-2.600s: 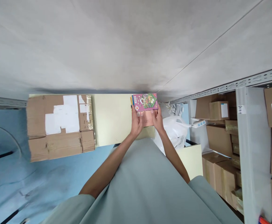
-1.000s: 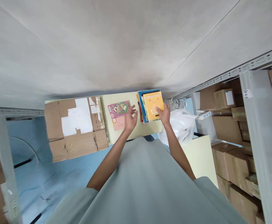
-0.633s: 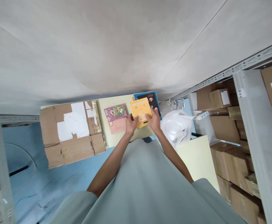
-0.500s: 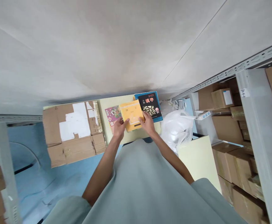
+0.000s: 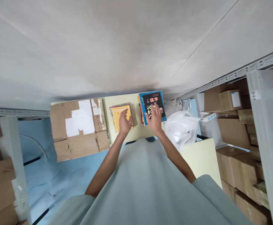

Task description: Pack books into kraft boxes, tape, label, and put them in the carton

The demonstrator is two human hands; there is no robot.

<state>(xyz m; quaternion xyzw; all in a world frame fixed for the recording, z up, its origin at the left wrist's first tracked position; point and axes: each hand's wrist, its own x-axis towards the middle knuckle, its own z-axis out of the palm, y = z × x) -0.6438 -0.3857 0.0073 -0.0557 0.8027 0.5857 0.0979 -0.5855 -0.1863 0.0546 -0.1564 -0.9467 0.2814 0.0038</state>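
A yellow book lies on the pale table, on top of a pink booklet whose edges stick out. My left hand is over the yellow book's right side, fingers apart and gripping nothing. To the right is a stack of books topped by a black puzzle book with red characters and a grid. Beneath it shows a blue-edged book. My right hand hovers over or touches the black cover, fingers spread; contact cannot be made out.
Flattened cardboard with white paper patches covers the table's left part. A white plastic bag bulges at the right, beside a power strip. Shelves with cardboard boxes stand on the right. A grey wall rises behind the table.
The yellow book, held in both hands before, now rests on the pink booklet at the left. My left hand has let go of it. My right hand has moved right, over the black book.
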